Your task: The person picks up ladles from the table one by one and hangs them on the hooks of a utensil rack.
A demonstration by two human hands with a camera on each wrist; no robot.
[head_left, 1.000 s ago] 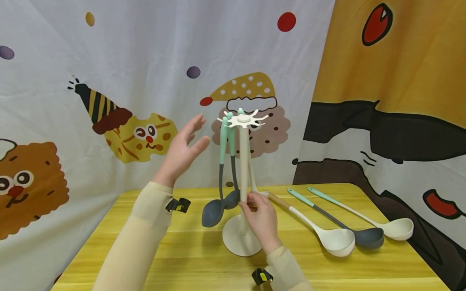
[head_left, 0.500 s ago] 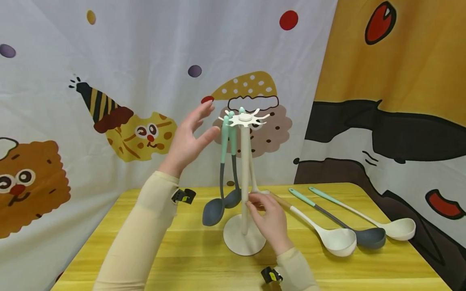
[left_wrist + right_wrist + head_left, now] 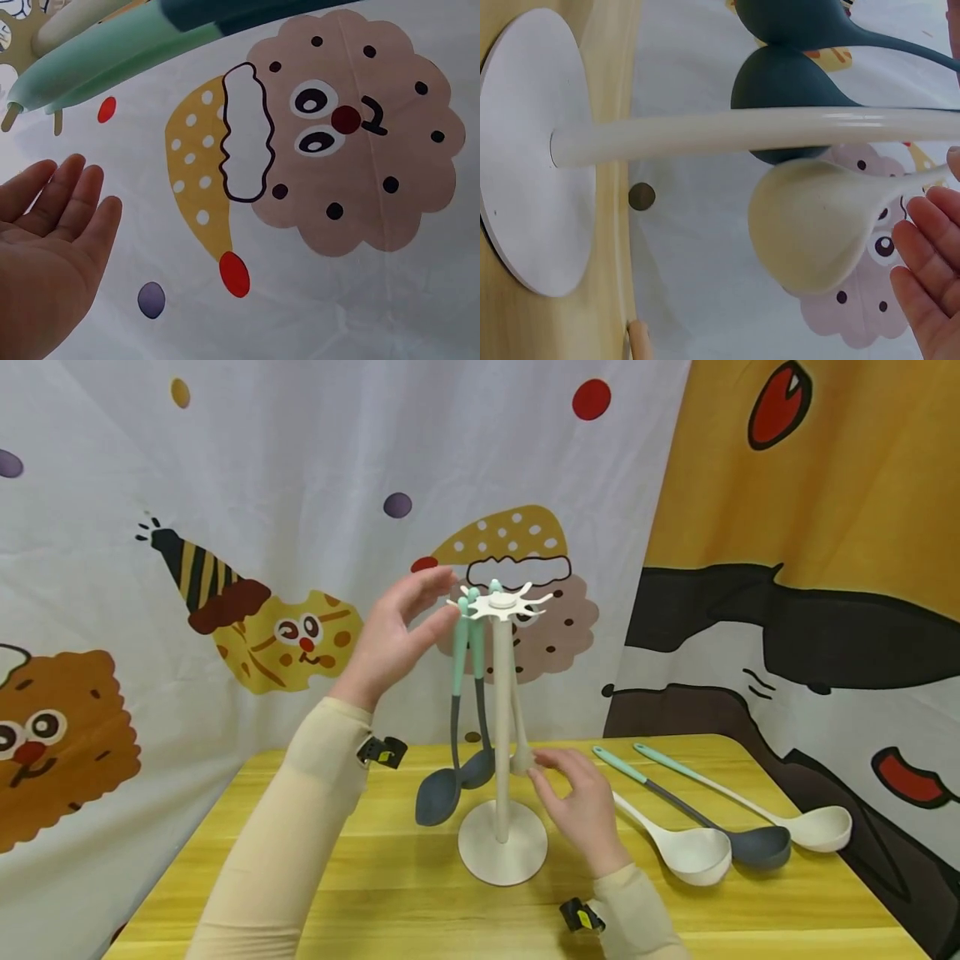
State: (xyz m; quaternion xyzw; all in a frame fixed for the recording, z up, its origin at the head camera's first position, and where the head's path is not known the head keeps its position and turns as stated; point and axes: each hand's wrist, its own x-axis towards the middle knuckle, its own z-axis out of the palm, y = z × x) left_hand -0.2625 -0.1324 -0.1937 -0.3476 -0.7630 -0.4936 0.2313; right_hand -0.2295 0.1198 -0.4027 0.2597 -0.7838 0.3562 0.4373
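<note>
A cream utensil stand point(image 3: 502, 718) with a round base and a spoked top stands mid-table. From its left spokes hang two dark grey ladles point(image 3: 437, 797) with mint handles. A white ladle point(image 3: 810, 225) hangs behind the pole. My left hand point(image 3: 393, 639) is beside the handle tops, fingers extended and thumb overlapping the nearest handle in the head view; the left wrist view shows a gap between its fingers point(image 3: 75, 195) and the green handles point(image 3: 112, 56). My right hand point(image 3: 581, 802) is just right of the white ladle's bowl, fingers loosely extended and holding nothing.
On the wooden table point(image 3: 375, 893), right of the stand, lie a white ladle point(image 3: 697, 857) whose handle is partly hidden by my right hand, a dark grey ladle point(image 3: 761, 850) and another white ladle point(image 3: 821, 829). A cartoon-printed curtain point(image 3: 300, 485) hangs behind the table.
My right hand has moved right, away from the pole, and the hanging white ladle's bowl has swung left to hang straighter. My left hand has come right, up to the handle tops.
</note>
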